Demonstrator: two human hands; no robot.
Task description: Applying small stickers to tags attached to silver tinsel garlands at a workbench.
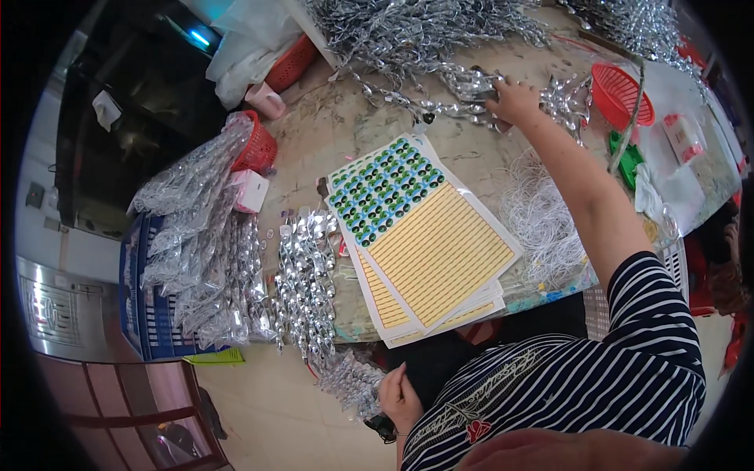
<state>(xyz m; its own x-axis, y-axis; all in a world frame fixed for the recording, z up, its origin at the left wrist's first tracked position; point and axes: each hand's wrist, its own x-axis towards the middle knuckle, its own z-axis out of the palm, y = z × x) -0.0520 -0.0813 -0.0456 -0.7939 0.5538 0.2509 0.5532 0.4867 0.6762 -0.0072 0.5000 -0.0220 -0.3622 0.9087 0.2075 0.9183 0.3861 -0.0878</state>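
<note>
My right arm reaches across the table, and my right hand [518, 104] closes its fingers on a strand of twisted silver foil strips [463, 81]. That strand lies below a large heap of the same shiny strips [416, 35]. My left hand [400, 399] is low by my lap with its fingers curled, beside a hanging silver foil bundle [351, 385]. Whether it holds anything is hidden. Between the hands lies a stack of sticker sheets [440, 251], the top one with yellow rows and round green-blue stickers [385, 188]. A row of twisted silver strips [306, 267] drapes over the near edge.
At left, plastic-wrapped silver bundles [196, 243] cover a blue crate [137, 290]. A red basket [258, 145], pink cup [265, 100] and pink-white packet [250, 191] stand nearby. White string [542, 216] lies tangled at right, below another red basket [620, 96] and a green object [626, 161].
</note>
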